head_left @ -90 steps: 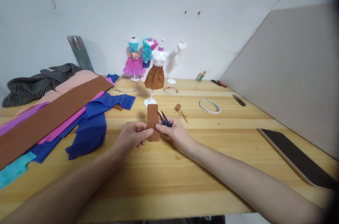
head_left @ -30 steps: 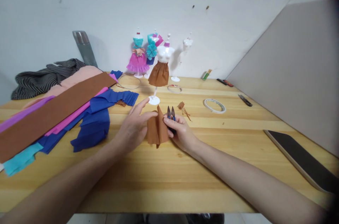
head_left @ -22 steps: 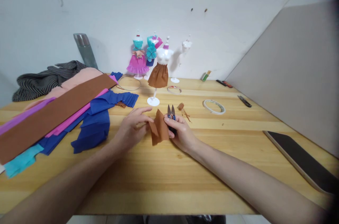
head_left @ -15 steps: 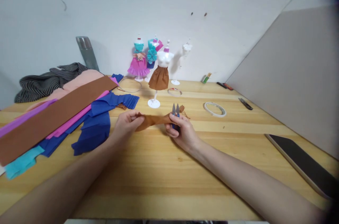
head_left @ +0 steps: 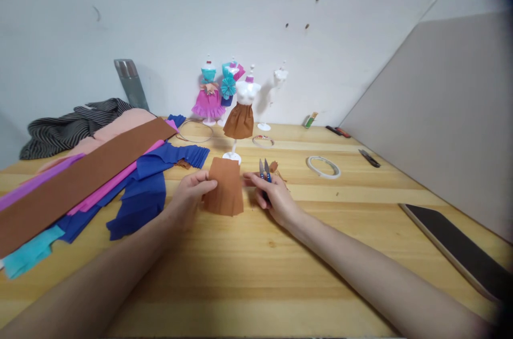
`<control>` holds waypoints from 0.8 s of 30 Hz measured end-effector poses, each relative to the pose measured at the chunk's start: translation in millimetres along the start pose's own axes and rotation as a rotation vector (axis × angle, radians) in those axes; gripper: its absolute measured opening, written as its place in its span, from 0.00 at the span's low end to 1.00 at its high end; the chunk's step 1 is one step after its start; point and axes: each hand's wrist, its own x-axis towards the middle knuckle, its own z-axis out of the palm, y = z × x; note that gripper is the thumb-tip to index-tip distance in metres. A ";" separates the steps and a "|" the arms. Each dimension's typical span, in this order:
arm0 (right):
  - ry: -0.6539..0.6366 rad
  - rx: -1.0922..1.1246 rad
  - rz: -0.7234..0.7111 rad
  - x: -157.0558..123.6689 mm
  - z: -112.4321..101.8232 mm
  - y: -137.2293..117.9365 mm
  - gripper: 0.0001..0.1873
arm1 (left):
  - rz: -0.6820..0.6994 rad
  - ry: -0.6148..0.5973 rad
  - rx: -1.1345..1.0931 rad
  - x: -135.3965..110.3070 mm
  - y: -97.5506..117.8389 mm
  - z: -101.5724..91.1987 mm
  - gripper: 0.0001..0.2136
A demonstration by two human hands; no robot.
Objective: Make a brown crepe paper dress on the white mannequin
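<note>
A piece of brown crepe paper, pleated along its lower part, is pinched at its left edge between the thumb and fingers of my left hand. My right hand is closed round blue-handled thread snips, their two blades pointing up and slightly apart. Its index finger reaches toward the paper's right edge; I cannot tell if it touches. Just behind the paper stands a small white mannequin in a brown gathered skirt. Small brown scraps lie beyond my right hand.
Coloured crepe paper, with a long brown strip on top, covers the left. Dressed mannequins and a bare one stand by the wall. A tape roll, a craft knife and a phone-like slab lie right.
The brown paper, stretched between both hands before, now hangs spread out from my left hand. My right hand has released its end and still holds the snips.
</note>
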 end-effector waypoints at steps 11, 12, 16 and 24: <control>-0.076 0.068 -0.010 -3.2 2.5 -0.6 0.18 | 0.005 0.002 -0.064 -1.2 8.8 2.9 0.11; -0.048 0.028 -0.016 -3.2 2.9 0.1 0.19 | -0.009 -0.022 -0.091 -2.0 9.6 3.4 0.13; -0.193 0.032 0.008 -6.5 4.1 2.3 0.17 | -0.077 -0.087 -0.224 -8.0 12.2 7.4 0.20; -0.171 0.170 -0.066 -12.2 6.4 -7.1 0.17 | 0.015 -0.119 -0.248 -9.2 9.9 6.3 0.16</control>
